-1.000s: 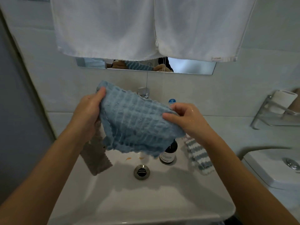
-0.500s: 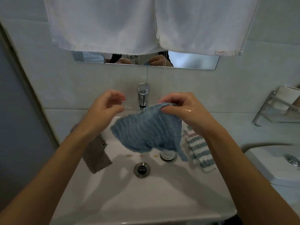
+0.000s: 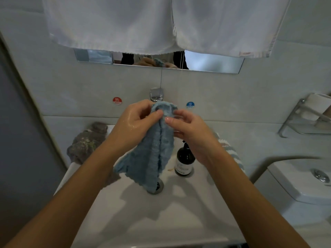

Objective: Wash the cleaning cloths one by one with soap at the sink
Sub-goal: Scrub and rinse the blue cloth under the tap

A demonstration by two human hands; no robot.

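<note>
Cloth handling is centred over the basin: a blue waffle-weave cloth (image 3: 152, 154) is held up by its gathered top edge just below the tap (image 3: 156, 94), so that its length hangs straight down toward the drain (image 3: 157, 187). The left hand (image 3: 133, 126) is closed on the upper left of the bunched edge, thumb and fingers pinched onto the fabric; the right hand (image 3: 186, 129) is pinched onto the upper right, with its thumb tip pressed on the fold. Both hands look wet. The grips are set side by side at the top, so the cloth lies almost wholly below them, folded lengthwise along a central crease, its lower corner hanging in front of the drain.

Such a hold is judged to suit rubbing the fabric against itself over the sink (image 3: 179, 221), so that drips fall into the bowl. A dark soap bottle (image 3: 185, 161) is stood near the back rim of the sink, just right of the hanging cloth and within reach. A grey-brown cloth (image 3: 87, 142) is draped over the back left corner of the sink, and a striped cloth (image 3: 231, 149) over the back right edge, both apparently kept aside for their turns. No running water can be made out.
</note>
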